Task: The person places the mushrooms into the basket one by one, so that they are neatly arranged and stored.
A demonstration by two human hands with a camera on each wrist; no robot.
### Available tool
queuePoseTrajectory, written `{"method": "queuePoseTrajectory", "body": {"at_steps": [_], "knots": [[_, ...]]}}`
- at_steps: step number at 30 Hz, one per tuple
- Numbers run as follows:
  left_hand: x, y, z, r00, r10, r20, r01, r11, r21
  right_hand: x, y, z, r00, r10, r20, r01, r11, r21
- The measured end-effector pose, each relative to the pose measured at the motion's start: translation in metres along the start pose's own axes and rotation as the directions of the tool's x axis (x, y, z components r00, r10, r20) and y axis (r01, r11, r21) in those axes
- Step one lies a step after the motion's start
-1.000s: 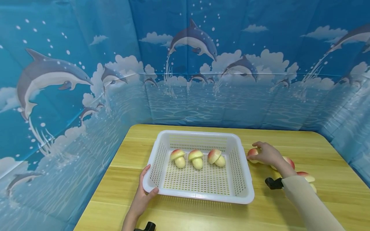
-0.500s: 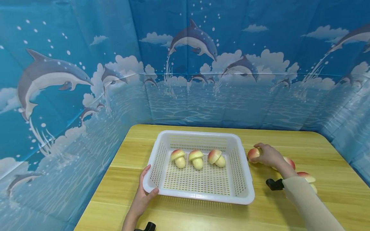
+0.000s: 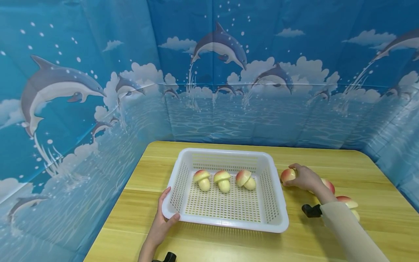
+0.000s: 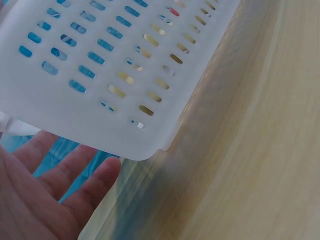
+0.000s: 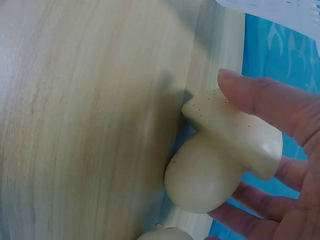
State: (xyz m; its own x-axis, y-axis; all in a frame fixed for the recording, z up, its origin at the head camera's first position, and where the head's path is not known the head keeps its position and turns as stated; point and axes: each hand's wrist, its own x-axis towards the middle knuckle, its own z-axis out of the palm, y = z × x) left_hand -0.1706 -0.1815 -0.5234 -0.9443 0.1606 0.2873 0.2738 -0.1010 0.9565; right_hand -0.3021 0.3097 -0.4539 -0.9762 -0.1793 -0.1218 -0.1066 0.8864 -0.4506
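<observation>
My left hand (image 3: 160, 223) holds the front left corner of a white plastic basket (image 3: 226, 222), thumb on the front rim and fingers along the left side. In the left wrist view, several fingers (image 4: 95, 185) lie against the basket's edge. Right of the basket, my right hand (image 3: 306, 178) grips a toy mushroom (image 3: 288, 175) with a red and yellow cap. The right wrist view shows the thumb on the mushroom's (image 5: 205, 170) cap and the other fingers on its far side; whether it touches the table, I cannot tell. Inside the basket, three similar mushrooms (image 3: 224, 182) lie in a row.
Two more mushrooms lie right of the basket, one partly behind my right wrist (image 3: 328, 185) and another beyond the sleeve (image 3: 347, 201). The wooden table (image 3: 131, 222) meets a blue dolphin-print curtain (image 3: 226, 120) at the back and sides.
My right hand has shifted slightly right and toward me, staying around the mushroom, whose red cap now shows more. The left hand and the basket have not visibly moved.
</observation>
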Motion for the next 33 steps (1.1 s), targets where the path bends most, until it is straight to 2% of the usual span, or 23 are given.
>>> {"method": "queuePoseTrajectory", "body": {"at_steps": [16, 33], "knots": [[-0.0005, -0.0003, 0.0006, 1.0, 0.004, 0.0, -0.004, 1.0, -0.007, -0.0007, 0.0021, 0.0023, 0.999, 0.034, 0.009, -0.033, 0.999, -0.012], [-0.0005, -0.0029, -0.0002, 1.0, -0.009, -0.019, 0.009, 0.999, 0.034, -0.0033, 0.0014, 0.0059, 0.999, 0.041, -0.013, -0.041, 0.999, -0.031]]}}
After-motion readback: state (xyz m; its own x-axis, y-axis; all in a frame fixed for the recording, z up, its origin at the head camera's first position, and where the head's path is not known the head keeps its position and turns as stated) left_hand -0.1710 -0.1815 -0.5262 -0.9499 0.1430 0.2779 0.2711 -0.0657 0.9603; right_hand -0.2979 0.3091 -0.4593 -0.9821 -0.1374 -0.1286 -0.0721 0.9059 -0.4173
